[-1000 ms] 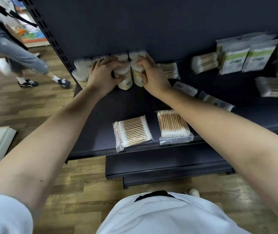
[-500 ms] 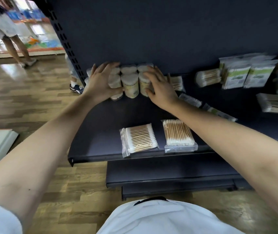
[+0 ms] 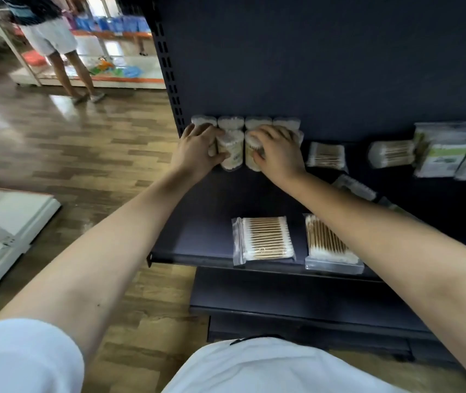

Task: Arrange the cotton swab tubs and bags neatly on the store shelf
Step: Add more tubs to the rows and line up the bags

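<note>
Setting: dark store shelf (image 3: 197,228) with a dark back panel, wood floor to its left, another person standing far off in the aisle
Tubs: cotton swab tubs (image 3: 230,150) stand upright in two rows at the shelf's back left corner, back row touching the panel
Left hand: my left hand (image 3: 197,154) is cupped, fingers loosely spread, against the left flank of the front row
Right hand: my right hand (image 3: 278,154) lies curled over the top and right side of the front tubs; I cannot tell whether it pinches one
Key relation: tubs sit between my two hands, long axes vertical, both hands equally near, so I judge a squeeze inward and back would square the block
Bags: two swab bags (image 3: 264,239) lie flat at the front edge, well apart from both hands, under my right forearm's line
Right side: loose bags and green-label packs (image 3: 444,154) lie scattered toward the shelf's right end, not yet arranged
</note>
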The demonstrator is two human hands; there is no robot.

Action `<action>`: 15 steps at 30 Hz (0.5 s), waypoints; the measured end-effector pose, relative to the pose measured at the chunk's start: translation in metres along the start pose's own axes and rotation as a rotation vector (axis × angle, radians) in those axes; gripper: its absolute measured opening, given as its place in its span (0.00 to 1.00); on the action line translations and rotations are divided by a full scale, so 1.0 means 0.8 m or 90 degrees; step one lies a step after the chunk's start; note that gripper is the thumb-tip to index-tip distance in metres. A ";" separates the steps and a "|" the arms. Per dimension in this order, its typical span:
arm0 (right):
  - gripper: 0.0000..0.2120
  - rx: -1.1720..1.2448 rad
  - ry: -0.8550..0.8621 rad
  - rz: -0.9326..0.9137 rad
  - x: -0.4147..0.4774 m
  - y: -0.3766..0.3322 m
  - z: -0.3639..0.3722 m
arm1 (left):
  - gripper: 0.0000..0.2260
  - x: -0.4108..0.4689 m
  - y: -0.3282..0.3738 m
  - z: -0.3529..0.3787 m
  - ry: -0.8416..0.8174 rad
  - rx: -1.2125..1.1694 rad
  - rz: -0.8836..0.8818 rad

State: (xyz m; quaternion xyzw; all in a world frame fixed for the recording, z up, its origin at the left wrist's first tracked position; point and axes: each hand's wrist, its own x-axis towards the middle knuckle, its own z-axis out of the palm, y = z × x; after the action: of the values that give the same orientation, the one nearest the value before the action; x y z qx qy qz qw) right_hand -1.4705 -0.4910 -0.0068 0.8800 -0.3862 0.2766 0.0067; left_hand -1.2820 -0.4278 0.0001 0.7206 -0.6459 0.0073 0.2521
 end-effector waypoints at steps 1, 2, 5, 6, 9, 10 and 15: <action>0.19 -0.001 0.006 0.002 0.000 0.000 -0.001 | 0.22 0.000 0.000 0.003 0.003 0.004 -0.003; 0.19 0.001 0.010 0.005 0.000 0.000 0.000 | 0.22 -0.001 -0.002 0.004 0.006 0.007 -0.007; 0.19 0.034 0.007 0.008 0.002 0.001 0.000 | 0.23 -0.003 -0.003 0.005 0.018 0.021 0.001; 0.20 0.064 0.012 0.001 0.002 0.002 -0.001 | 0.24 -0.004 -0.002 0.004 0.013 0.034 0.002; 0.23 0.209 0.081 0.015 -0.004 0.005 -0.014 | 0.32 -0.005 0.007 -0.001 -0.018 0.071 -0.006; 0.23 0.242 0.114 0.042 -0.009 0.008 -0.020 | 0.34 -0.004 0.012 -0.003 -0.010 0.072 -0.001; 0.21 0.214 0.179 0.105 -0.039 0.060 -0.041 | 0.33 0.004 0.053 -0.012 0.079 -0.027 0.086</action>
State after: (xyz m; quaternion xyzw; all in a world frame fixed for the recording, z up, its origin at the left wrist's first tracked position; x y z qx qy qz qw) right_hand -1.5357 -0.4962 -0.0040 0.7870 -0.4005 0.4566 -0.1089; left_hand -1.3177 -0.4289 0.0247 0.6678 -0.6764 0.0553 0.3059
